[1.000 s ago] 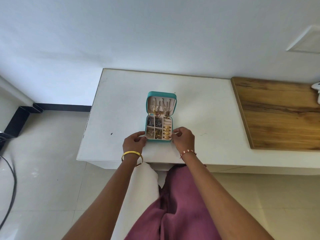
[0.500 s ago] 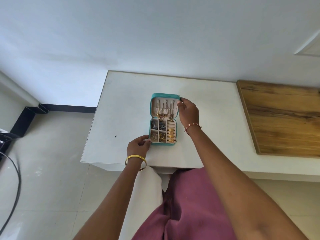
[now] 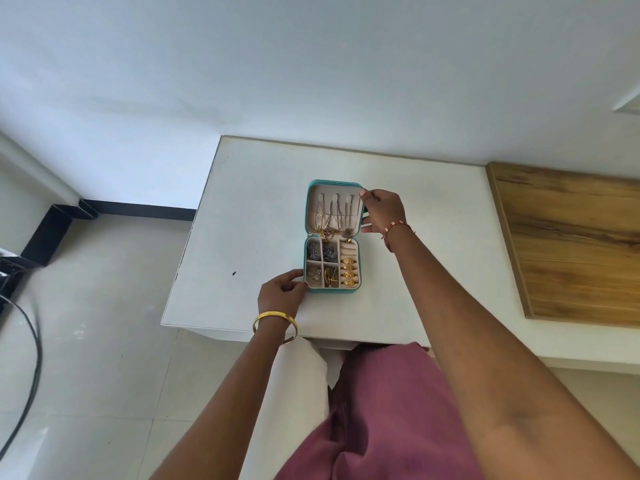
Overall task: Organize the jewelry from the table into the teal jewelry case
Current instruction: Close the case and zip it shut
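Observation:
The teal jewelry case [image 3: 307, 209] lies open on the white table [image 3: 415, 271]. Its lid lies flat at the far side with necklaces [image 3: 334, 216] hanging inside it. The near tray holds dark earrings [image 3: 320, 251], gold pieces [image 3: 323, 276] and gold rings [image 3: 348, 271] in separate compartments. My right hand [image 3: 382, 211] grips the lid's right edge, a finger at its far corner and the thumb near the hinge. My left hand [image 3: 281, 293] touches the tray's near left corner with its fingertips.
A wooden board [image 3: 571, 244] covers the table's right part. The wall stands right behind the table. Left of the table is tiled floor with a black cable [image 3: 31, 362] and a black frame [image 3: 48, 233]. My lap in pink cloth [image 3: 381, 417] sits below the front edge.
My right hand left the tray's near right corner and reached up to the lid's right edge. My left hand stayed at the near left corner. The view shifted slightly.

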The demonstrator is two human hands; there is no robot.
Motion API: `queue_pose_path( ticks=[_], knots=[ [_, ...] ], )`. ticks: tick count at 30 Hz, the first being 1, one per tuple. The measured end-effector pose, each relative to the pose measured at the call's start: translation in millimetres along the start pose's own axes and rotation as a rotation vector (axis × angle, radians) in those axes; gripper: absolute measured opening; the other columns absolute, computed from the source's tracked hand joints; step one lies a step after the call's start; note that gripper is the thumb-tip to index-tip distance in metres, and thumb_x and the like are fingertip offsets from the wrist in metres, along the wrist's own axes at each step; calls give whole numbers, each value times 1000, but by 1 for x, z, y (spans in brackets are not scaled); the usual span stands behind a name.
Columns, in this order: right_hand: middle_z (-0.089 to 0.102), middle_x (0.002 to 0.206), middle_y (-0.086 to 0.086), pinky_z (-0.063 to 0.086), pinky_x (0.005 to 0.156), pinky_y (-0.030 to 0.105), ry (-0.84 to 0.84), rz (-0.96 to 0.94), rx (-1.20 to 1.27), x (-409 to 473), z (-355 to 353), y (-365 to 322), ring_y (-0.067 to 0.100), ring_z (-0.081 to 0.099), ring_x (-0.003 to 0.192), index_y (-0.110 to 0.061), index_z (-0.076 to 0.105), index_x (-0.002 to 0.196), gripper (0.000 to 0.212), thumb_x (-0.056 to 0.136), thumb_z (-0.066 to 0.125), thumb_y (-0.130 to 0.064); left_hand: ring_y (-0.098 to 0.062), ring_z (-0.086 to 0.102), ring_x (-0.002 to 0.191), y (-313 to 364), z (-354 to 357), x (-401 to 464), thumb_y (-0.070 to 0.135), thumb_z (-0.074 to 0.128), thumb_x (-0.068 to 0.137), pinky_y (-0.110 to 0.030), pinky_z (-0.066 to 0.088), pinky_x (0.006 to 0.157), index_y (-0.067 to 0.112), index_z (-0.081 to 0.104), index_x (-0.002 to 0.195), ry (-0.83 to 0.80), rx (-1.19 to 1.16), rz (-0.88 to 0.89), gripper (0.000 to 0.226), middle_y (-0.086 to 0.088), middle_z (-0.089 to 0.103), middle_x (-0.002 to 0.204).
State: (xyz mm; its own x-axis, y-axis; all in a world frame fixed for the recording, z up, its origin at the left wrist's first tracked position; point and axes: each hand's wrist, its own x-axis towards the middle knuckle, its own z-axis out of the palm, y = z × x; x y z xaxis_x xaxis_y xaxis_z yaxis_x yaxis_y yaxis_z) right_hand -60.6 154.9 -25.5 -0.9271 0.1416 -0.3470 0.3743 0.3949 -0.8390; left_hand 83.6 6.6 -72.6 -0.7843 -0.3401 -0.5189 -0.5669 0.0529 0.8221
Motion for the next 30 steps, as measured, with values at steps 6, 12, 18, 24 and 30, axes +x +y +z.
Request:
queue_pose_path(
  ticks=[6, 12, 18, 24, 30],
  knots=[
    [61, 100, 12, 55, 60, 23, 27, -109, 68, -19, -2, 16, 25, 60, 85, -6, 58, 114, 28, 94, 48, -24, -21, 58, 79, -3, 0, 0, 5, 59, 83, -34, 52, 88, 12, 65, 113, 5, -26, 1, 31, -6, 67, 88],
    [61, 105, 7, 55, 75, 28, 22, -206, 96, -56, -7, 32, 17, 57, 96, -10, 55, 123, 31, 93, 50, -16, -21, 58, 81, -3, 0, -1, 5, 59, 84, -33, 51, 88, 12, 64, 114, -1, -42, -4, 31, -9, 68, 93],
    [61, 120, 5, 44, 84, 10, 9, -411, -176, -90, -10, 59, 14, 56, 110, -13, 51, 127, 36, 92, 51, -8, -23, 58, 79, -2, -2, -1, 4, 59, 83, -32, 50, 88, 11, 64, 114, -12, -37, -6, 32, -8, 66, 88],
    [60, 116, 12, 50, 89, 43, -31, -409, -304, -106, -4, 86, 29, 55, 105, -15, 50, 126, 43, 85, 58, -4, -24, 59, 80, -3, -4, 0, 2, 59, 83, -30, 50, 86, 11, 63, 115, -21, 9, 16, 34, -10, 67, 92],
    [61, 116, 13, 47, 94, 41, -51, -421, -389, -109, 0, 95, 31, 56, 105, -8, 55, 121, 39, 84, 55, 1, -23, 58, 76, -5, -6, 1, -1, 58, 82, -30, 49, 87, 6, 63, 115, -25, -9, 5, 34, -7, 64, 83]
  ],
)
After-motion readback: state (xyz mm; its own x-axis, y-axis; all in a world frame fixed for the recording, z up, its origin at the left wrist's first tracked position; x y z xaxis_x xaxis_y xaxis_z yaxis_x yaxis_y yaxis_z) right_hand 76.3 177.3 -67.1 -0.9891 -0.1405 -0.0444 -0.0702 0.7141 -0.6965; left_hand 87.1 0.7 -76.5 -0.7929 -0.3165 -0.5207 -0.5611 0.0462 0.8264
